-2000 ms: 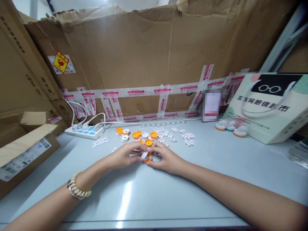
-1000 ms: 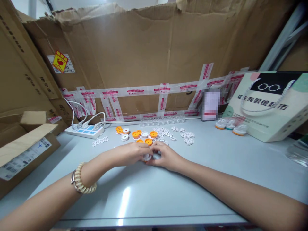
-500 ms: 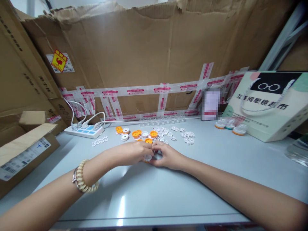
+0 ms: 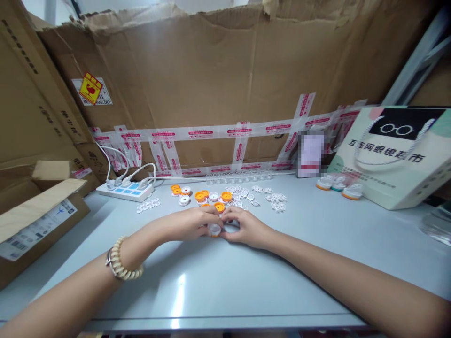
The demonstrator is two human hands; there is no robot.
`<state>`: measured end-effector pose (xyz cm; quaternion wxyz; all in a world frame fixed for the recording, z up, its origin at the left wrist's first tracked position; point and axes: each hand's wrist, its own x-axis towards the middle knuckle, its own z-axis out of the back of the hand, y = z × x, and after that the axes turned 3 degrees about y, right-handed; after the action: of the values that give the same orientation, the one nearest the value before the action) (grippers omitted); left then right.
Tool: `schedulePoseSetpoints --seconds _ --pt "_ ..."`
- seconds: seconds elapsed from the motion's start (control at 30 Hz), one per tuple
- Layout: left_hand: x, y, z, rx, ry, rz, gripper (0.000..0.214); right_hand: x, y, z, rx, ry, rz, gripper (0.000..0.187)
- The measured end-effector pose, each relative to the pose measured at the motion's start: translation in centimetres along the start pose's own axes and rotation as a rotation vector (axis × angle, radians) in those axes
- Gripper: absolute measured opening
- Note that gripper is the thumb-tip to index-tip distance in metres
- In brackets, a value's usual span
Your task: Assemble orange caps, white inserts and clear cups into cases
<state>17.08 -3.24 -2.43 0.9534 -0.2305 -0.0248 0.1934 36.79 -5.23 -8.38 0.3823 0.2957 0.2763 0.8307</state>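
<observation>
Between my two hands, low over the table, is a small round piece [image 4: 214, 229] with a clear top and an orange base. My left hand [image 4: 198, 222] has its fingers closed on the left and upper side of it. The thumb and fingers of my right hand [image 4: 239, 226] curl against its right side, and what lies between those fingertips is partly hidden. Just beyond the hands lie orange round caps [image 4: 226, 196] and white round caps [image 4: 213, 196]. Flat white cut-out parts [image 4: 276, 202] are spread to their right, and small white discs [image 4: 148, 204] to the left.
A power strip [image 4: 124, 190] with plugged-in cables sits at the back left, near an open carton [image 4: 42, 220]. A row of clear round cups [image 4: 239, 176] runs along the back. On the right stand a phone [image 4: 310, 152], several finished-looking round pieces [image 4: 338, 184] and a paper bag [image 4: 391, 155].
My left hand has shifted slightly left, and more of the round piece's clear top shows between the hands. The view has moved a little; the parts on the table lie as before.
</observation>
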Motion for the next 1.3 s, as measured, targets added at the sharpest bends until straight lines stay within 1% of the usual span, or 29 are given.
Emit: schedulePoseSetpoints --seconds 0.13,0.23,0.33,0.43,0.5,0.57,0.63,0.7,0.8,0.9,0.97,1.03,1.1,1.17,1.23,1.3 --pt "-0.2 0.7 -0.2 -0.077 -0.021 0.013 0.022 -0.1 0.1 0.3 0.038 0.018 -0.042 0.017" --pt "-0.4 1.2 -0.5 -0.147 -0.043 0.031 0.024 0.0 0.2 0.9 0.107 -0.014 -0.122 0.019" --pt "-0.4 1.2 -0.6 -0.194 -0.049 0.034 0.022 0.3 0.2 2.1 0.227 -0.133 -0.197 0.018" --pt "-0.5 1.1 -0.5 -0.207 -0.047 0.020 0.021 0.5 -0.3 3.6 0.336 -0.281 -0.259 0.023" --pt "-0.6 1.0 -0.4 -0.206 -0.041 0.008 0.021 0.6 -0.9 4.3 0.356 -0.355 -0.287 0.024" --pt "-0.8 0.9 -0.3 -0.196 -0.043 -0.009 0.027 0.7 -1.3 4.6 0.345 -0.389 -0.294 0.024" --pt "-1.0 0.8 -0.3 -0.177 -0.066 -0.007 0.036 0.7 -1.5 4.6 0.313 -0.377 -0.293 0.022" --pt "-1.1 0.6 -0.5 -0.151 -0.091 0.035 0.041 0.6 -1.4 4.3 0.262 -0.338 -0.283 0.021" --pt "-1.0 0.0 -0.9 -0.086 -0.108 0.119 0.034 0.5 -1.1 4.0 0.200 -0.290 -0.261 0.021" --pt "-0.7 -0.2 -1.4 -0.034 -0.132 0.149 0.024 0.4 -0.8 3.7 0.224 -0.260 -0.262 0.020" --pt "-0.5 0.1 -1.7 -0.079 -0.191 0.140 0.025 0.3 -0.5 3.4 0.323 -0.245 -0.285 0.018" --pt "-0.5 0.4 -1.7 -0.185 -0.310 0.118 0.030 0.1 0.1 2.9 0.525 -0.224 -0.349 0.015" --pt "-0.5 0.7 -1.7 -0.275 -0.463 0.090 0.033 -0.1 1.2 2.3 0.822 -0.178 -0.453 0.016" --pt "-0.5 0.8 -1.6 -0.294 -0.590 0.051 0.033 -0.4 2.5 1.6 1.141 -0.116 -0.530 0.020" --pt "-0.4 0.6 -1.7 -0.260 -0.656 0.001 0.033 -0.7 3.6 1.1 1.365 -0.096 -0.523 0.022" --pt "-0.2 0.3 -1.9 -0.218 -0.678 -0.041 0.033 -0.9 4.3 0.8 1.484 -0.118 -0.493 0.021"
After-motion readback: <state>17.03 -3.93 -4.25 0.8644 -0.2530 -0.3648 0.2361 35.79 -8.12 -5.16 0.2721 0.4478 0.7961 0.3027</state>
